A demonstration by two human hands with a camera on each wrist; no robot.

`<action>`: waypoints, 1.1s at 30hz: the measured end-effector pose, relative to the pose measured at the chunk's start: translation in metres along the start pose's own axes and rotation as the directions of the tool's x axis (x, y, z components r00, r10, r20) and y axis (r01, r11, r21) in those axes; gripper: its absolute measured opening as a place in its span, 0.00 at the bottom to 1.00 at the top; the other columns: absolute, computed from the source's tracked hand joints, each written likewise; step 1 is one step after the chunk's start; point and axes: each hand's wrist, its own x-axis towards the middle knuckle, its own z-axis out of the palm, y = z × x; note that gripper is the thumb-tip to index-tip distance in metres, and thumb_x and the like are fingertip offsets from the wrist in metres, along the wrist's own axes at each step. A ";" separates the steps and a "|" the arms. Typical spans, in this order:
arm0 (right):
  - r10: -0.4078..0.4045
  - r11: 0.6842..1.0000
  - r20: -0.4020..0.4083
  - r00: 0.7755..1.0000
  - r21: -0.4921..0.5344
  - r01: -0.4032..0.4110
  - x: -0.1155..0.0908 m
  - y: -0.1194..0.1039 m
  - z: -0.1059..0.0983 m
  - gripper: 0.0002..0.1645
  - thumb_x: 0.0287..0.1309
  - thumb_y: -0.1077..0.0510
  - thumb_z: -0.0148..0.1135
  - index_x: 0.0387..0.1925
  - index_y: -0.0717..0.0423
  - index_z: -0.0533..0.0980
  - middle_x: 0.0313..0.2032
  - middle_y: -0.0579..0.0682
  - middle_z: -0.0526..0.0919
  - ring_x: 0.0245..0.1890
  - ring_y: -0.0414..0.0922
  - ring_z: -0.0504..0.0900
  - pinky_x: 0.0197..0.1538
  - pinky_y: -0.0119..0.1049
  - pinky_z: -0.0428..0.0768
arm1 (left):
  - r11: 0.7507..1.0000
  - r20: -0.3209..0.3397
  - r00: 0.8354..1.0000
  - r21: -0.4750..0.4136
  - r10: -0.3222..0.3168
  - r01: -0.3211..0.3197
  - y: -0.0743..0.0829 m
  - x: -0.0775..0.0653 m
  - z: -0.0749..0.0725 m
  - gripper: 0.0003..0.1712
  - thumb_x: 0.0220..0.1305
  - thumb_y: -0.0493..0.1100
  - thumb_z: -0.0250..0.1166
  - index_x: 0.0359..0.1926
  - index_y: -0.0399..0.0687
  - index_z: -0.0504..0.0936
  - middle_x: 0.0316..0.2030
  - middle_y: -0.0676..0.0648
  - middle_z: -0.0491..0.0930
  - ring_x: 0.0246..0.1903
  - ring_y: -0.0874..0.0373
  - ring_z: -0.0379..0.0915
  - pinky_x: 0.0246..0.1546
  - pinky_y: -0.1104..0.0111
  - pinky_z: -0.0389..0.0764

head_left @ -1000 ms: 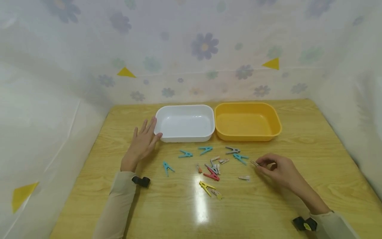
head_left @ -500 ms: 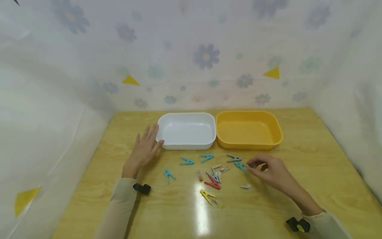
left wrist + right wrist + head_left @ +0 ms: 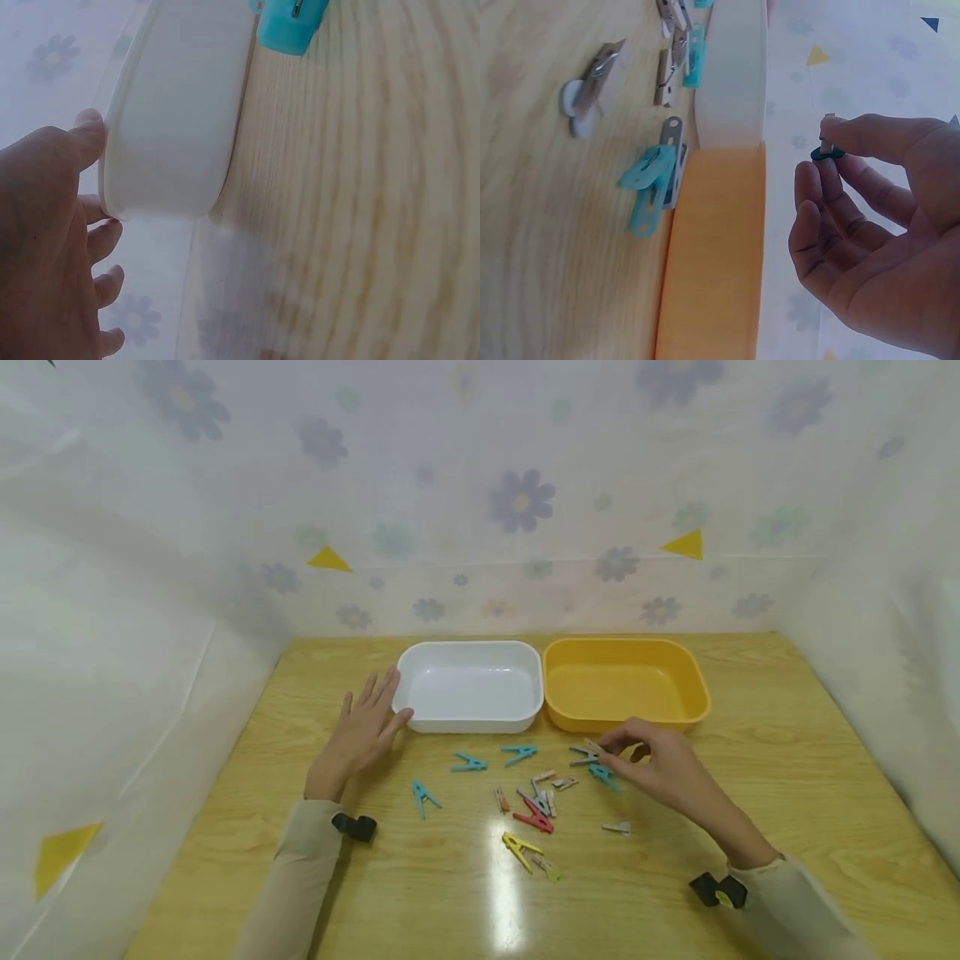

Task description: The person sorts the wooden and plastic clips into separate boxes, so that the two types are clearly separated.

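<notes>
My right hand [image 3: 663,770] pinches a small wooden clothespin [image 3: 826,147] between thumb and fingertips; a dark green piece shows on it in the right wrist view. That hand hovers by the grey clothespin [image 3: 581,757] and a turquoise clothespin [image 3: 603,777], in front of the yellow basin [image 3: 626,725]. On the left, my left hand [image 3: 358,735] touches the near left corner of the white basin [image 3: 468,726] with its fingers extended. The left wrist view shows the thumb [image 3: 90,135] against the basin's rim.
Several clothespins lie in front of the basins, among them a red one [image 3: 534,817], a yellow one [image 3: 520,850], turquoise ones [image 3: 469,763] and small wooden ones [image 3: 617,828]. The basins stand side by side on the wooden table [image 3: 337,893], before a flowered curtain [image 3: 480,460].
My right hand has moved left and away from me with the small clothespin, from right of the turquoise clothespin to beside the grey one. The left hand stays at the white basin.
</notes>
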 end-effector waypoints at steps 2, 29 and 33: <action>0.001 1.000 -0.007 1.000 0.007 -0.001 0.004 -0.001 0.001 0.08 0.59 0.62 0.75 0.39 0.50 0.85 0.34 0.38 0.86 0.33 0.36 0.83 0.34 0.35 0.83 | 1.000 0.004 1.000 -0.009 0.001 -0.001 0.000 0.000 -0.001 0.45 0.81 0.67 0.38 0.83 0.48 0.36 0.82 0.46 0.38 0.80 0.41 0.29 0.72 0.32 0.35; 0.026 0.987 0.007 1.000 0.155 -0.027 0.064 -0.025 0.043 0.08 0.60 0.63 0.74 0.42 0.56 0.85 0.35 0.46 0.87 0.34 0.42 0.84 0.36 0.40 0.85 | 1.000 -0.018 1.000 -0.005 0.022 -0.022 -0.001 -0.003 0.000 0.43 0.82 0.63 0.40 0.83 0.45 0.37 0.81 0.44 0.39 0.80 0.38 0.31 0.72 0.33 0.36; 0.017 0.984 0.008 1.000 0.179 -0.018 0.078 -0.030 0.055 0.08 0.60 0.63 0.74 0.41 0.57 0.85 0.34 0.47 0.87 0.34 0.43 0.84 0.36 0.39 0.85 | 1.000 -0.013 1.000 -0.003 0.017 -0.017 -0.001 -0.004 0.000 0.43 0.82 0.63 0.40 0.83 0.45 0.37 0.81 0.44 0.39 0.80 0.40 0.29 0.72 0.33 0.35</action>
